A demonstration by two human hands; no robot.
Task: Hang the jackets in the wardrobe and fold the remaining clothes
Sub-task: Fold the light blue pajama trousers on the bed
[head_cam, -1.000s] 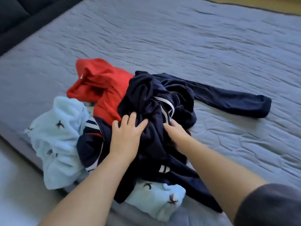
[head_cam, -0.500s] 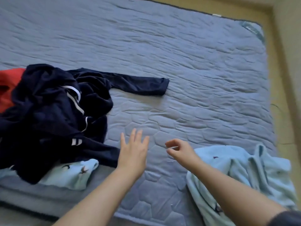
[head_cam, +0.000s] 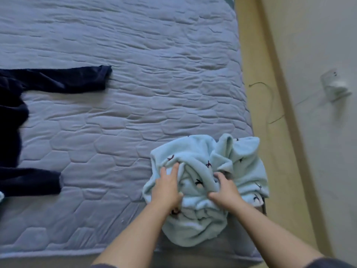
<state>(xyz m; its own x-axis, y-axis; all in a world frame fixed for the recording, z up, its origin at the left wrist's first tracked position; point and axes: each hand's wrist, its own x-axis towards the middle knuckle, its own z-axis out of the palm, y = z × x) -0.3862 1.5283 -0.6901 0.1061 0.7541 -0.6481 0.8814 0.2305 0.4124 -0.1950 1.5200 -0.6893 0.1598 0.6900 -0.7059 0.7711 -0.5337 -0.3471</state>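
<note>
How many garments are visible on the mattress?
2: a light blue fleece garment front right; a navy garment at the left edge. A pale blue sliver beside it may be a third.

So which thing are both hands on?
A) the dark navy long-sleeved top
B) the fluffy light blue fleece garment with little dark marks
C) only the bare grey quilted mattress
B: the left hand rests on and the right hand grips the crumpled light blue fleece garment; the dark navy top lies apart.
</note>
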